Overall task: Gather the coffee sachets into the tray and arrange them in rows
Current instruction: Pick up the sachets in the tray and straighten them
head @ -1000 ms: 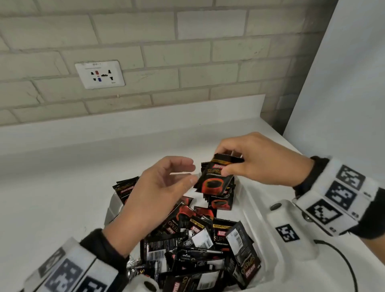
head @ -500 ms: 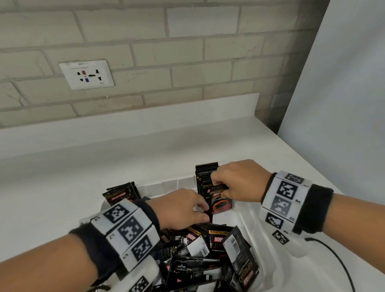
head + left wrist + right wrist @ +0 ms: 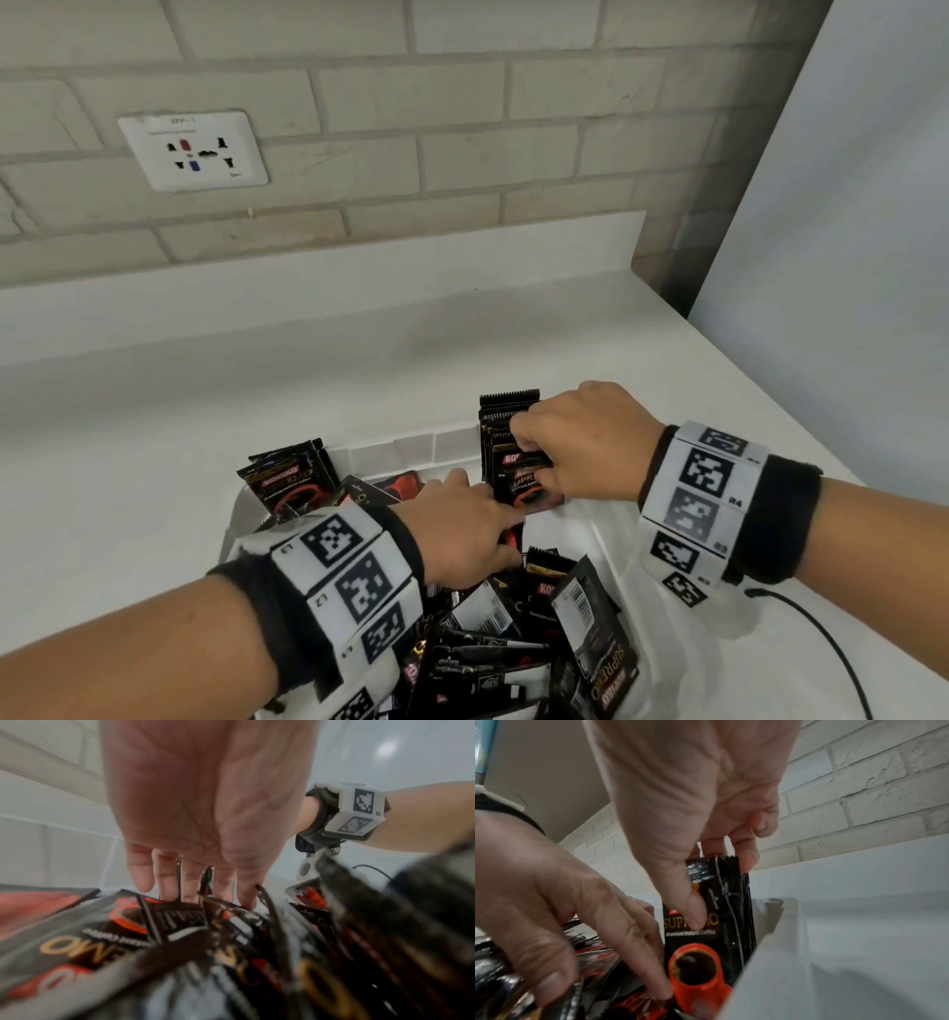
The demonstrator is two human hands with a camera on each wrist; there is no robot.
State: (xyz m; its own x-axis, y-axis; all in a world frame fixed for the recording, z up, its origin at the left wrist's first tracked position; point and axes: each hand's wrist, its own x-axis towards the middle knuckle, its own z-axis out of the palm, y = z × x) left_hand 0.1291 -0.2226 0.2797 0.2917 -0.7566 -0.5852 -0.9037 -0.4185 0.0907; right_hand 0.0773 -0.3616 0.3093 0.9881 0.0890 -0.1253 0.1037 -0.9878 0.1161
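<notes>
A white tray [image 3: 411, 448] on the counter holds black coffee sachets with red cups printed on them. A row of upright sachets [image 3: 508, 411] stands against its far wall on the right. My right hand [image 3: 524, 455] pinches the front sachet [image 3: 731, 923] of that row, thumb on its face and fingers behind its top edge. My left hand [image 3: 506, 519] reaches down beside it with straight fingers [image 3: 144, 872] among the loose sachets [image 3: 513, 642]. Its index tip touches the foot of the row. A second small upright bunch [image 3: 287, 478] leans at the tray's far left.
The tray sits on a white counter [image 3: 205, 411] under a brick wall with a socket plate [image 3: 192, 149]. A tall white panel [image 3: 847, 257] closes off the right side. A black cable [image 3: 821, 632] trails from my right wrist over the counter.
A second ago my right hand held a sachet above the tray beside my open left hand. It has come down and set the sachet against the upright row; my left hand dropped into the loose pile.
</notes>
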